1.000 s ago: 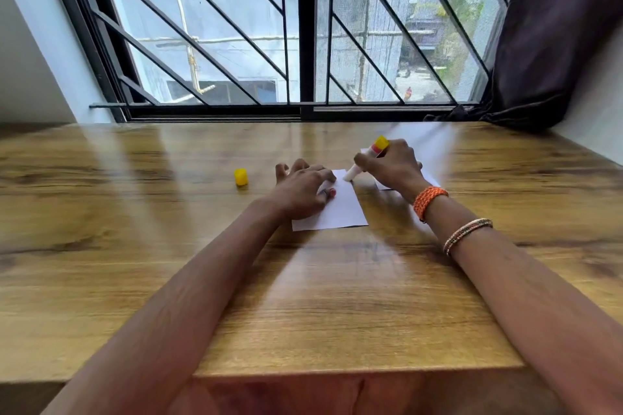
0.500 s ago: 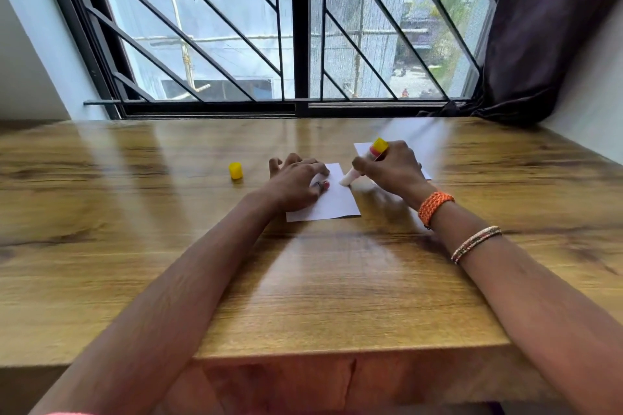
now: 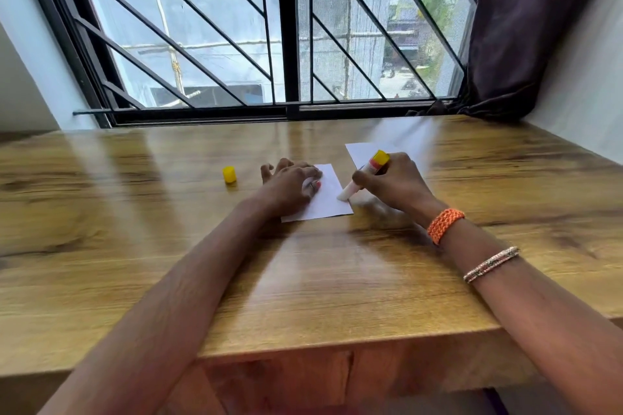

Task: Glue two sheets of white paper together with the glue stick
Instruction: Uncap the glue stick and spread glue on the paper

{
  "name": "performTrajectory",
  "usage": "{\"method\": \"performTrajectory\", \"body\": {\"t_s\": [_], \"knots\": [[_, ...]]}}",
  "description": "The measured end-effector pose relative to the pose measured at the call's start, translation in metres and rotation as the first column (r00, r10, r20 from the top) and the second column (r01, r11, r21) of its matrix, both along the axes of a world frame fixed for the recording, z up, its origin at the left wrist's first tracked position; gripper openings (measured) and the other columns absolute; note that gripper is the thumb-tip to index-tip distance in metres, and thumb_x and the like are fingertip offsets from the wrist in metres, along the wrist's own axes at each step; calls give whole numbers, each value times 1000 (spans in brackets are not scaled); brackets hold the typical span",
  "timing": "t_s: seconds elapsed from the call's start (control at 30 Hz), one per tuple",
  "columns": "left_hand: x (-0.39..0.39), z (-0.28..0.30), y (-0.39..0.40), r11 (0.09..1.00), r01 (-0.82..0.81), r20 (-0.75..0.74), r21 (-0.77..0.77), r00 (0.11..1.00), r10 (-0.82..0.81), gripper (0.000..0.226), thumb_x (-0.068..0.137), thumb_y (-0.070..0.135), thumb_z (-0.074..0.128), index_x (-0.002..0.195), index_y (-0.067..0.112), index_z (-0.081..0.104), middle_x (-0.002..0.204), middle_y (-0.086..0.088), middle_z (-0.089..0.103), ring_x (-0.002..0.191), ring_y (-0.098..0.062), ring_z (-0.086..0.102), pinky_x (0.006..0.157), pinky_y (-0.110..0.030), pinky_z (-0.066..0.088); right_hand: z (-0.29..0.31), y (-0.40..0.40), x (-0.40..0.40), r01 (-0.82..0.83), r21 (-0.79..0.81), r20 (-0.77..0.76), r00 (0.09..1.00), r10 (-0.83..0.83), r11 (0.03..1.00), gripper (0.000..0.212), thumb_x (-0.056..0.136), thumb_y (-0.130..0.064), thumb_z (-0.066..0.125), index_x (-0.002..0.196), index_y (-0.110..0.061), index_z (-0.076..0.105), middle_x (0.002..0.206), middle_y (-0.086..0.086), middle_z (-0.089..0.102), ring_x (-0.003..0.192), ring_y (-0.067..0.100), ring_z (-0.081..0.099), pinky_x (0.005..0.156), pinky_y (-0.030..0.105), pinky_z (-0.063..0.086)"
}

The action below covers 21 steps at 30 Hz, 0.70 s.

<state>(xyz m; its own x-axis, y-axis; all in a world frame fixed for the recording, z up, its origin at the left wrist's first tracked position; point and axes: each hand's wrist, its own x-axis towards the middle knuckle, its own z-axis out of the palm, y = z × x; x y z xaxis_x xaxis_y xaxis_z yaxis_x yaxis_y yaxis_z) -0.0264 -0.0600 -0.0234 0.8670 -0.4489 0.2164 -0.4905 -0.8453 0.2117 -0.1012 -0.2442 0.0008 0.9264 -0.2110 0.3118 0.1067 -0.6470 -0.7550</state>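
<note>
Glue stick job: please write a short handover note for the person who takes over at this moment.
Left hand: lies on the near sheet of white paper, holding it on the wooden table.
Right hand: grips the glue stick, its white tip on that sheet's right edge.
Yellow cap: off, standing on the table left of the left hand.
Second sheet: farther back, partly under the right hand.
Done: stick uncapped, gluing under way.
Left: finish the glue, lay the second sheet on, press.
</note>
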Motion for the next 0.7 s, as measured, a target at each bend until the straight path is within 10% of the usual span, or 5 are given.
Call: {"method": "performTrajectory", "body": {"t_s": [0.33, 0.7], "knots": [[-1, 2, 0, 1000, 2, -6, -15, 1000, -2, 34, 94, 35, 42, 127, 33, 54, 140, 12, 48, 128, -19, 31, 99, -47, 20, -3, -7, -14, -35, 38, -21, 999, 36, 999, 26, 72, -31, 69, 73, -5, 72, 78, 13, 72, 67, 17, 59, 63, 37, 48], [-20, 11, -11, 983, -89, -4, 160, 996, 91, 42, 96, 43, 27, 122, 18, 49, 133, -2, 44, 126, -26, 28, 105, -56, 11, 14, -16, -16, -135, 378, 99, 990, 105, 916, 17, 81, -13, 63, 66, -7, 68, 63, -2, 68, 59, 4, 57, 54, 10, 46]]}}
